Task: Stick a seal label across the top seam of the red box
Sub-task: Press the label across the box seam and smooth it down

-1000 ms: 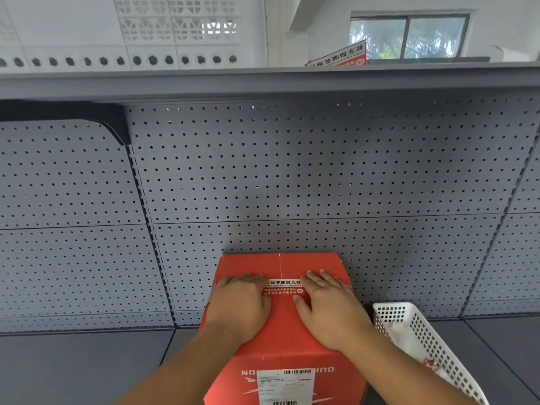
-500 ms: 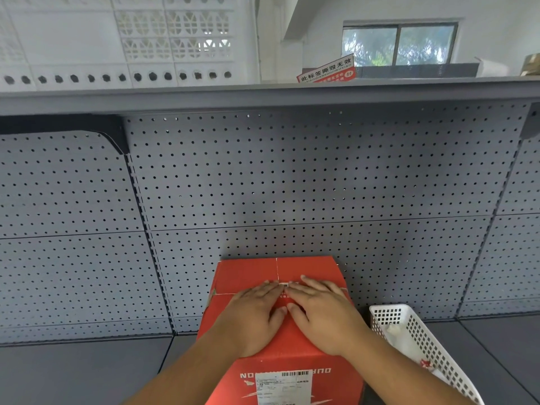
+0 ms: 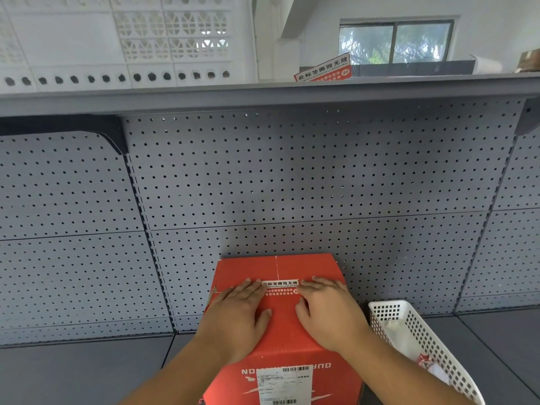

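Both hands lie flat, palms down, on top of the red box [image 3: 280,323], fingers spread and gripping nothing. Left hand [image 3: 238,315] sits just to the left of the seal label [image 3: 280,287], right hand [image 3: 328,312] just to its right; fingertips of each touch the label's ends, and the hands are apart with bare red card between the thumbs. The label lies flat across the top seam of the box, white band with dark characters above, red band with white characters below. On the box's near face, a white shipping sticker [image 3: 285,385] with barcodes. The box stands on a grey shelf [image 3: 73,372], its far edge close to the grey pegboard panel [image 3: 292,176]. Just right of the box, a white perforated basket [image 3: 423,337] with pale wrapped contents, unclear what. Well above the box, on the upper shelf ledge [image 3: 263,93], another red-and-white label [image 3: 323,70] leans tilted.
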Demonstrator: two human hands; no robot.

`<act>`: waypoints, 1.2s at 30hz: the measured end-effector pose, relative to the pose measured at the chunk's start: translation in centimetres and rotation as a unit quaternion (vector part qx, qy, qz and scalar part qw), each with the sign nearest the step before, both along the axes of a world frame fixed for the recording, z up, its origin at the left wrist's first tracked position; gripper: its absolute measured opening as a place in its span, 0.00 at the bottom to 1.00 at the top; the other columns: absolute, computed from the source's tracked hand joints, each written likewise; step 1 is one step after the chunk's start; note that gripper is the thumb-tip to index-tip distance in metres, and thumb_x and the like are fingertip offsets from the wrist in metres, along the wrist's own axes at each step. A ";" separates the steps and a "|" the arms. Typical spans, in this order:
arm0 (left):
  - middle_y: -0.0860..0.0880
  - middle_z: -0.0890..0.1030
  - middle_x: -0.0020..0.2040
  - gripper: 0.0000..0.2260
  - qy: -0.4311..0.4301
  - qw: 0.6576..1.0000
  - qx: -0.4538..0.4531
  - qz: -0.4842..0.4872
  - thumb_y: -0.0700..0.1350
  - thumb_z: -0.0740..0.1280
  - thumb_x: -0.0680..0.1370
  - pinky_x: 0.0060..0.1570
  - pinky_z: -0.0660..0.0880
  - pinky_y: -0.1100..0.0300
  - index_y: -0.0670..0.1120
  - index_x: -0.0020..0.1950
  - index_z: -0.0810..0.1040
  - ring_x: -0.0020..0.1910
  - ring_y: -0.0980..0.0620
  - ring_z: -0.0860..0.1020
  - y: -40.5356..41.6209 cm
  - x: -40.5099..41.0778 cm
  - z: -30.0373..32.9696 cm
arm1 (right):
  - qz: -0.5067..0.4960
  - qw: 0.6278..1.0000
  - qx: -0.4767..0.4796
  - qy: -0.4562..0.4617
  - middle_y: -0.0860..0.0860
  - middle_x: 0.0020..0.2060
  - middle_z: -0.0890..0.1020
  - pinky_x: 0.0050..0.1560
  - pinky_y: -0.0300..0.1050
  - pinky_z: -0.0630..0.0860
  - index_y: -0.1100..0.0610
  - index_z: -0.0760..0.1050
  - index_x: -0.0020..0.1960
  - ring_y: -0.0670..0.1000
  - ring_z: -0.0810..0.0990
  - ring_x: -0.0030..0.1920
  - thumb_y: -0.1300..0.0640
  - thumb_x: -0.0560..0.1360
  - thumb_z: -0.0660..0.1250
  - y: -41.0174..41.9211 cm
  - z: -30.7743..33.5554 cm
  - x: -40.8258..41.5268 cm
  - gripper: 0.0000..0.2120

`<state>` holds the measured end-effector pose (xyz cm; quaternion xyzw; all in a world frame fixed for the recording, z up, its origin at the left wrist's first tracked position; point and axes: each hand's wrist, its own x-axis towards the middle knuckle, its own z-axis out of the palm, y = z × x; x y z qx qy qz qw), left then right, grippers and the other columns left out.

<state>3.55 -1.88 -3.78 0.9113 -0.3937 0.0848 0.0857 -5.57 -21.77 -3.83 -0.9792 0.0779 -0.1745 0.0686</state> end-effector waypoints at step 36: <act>0.45 0.63 0.82 0.31 0.030 0.995 -0.068 0.064 0.59 0.51 0.81 0.80 0.51 0.57 0.43 0.80 0.62 0.82 0.49 0.53 -1.4 -3.8 -1.3 | 0.039 0.998 0.043 -0.012 0.44 0.71 0.75 0.75 0.42 0.60 0.49 0.74 0.70 0.46 0.65 0.74 0.47 0.80 0.56 -0.4 -0.2 -1.9 0.21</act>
